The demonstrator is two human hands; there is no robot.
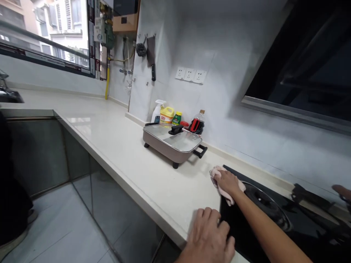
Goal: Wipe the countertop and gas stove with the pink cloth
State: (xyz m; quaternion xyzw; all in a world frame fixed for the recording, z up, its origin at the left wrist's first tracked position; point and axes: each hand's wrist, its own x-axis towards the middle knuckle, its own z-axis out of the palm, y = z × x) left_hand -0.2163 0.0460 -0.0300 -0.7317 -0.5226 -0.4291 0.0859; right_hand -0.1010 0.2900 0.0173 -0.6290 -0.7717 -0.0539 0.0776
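At the left edge of the glossy black cooktop [245, 232], clasps a bunched pale-pink cloth [226, 194] under the half-closed right hand [229, 180], beyond the loosely spread, seemingly empty left hand [206, 233].

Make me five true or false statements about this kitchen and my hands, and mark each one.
1. Your right hand is on a pale pink cloth. True.
2. The electric skillet's glass lid is off. False: the glass lid is on the electric skillet.
3. A cleaver hangs beside a black scrubber. True.
4. Your left hand holds a spray bottle. False: the spray bottle stands behind the skillet.
5. The wall has three socket plates. True.
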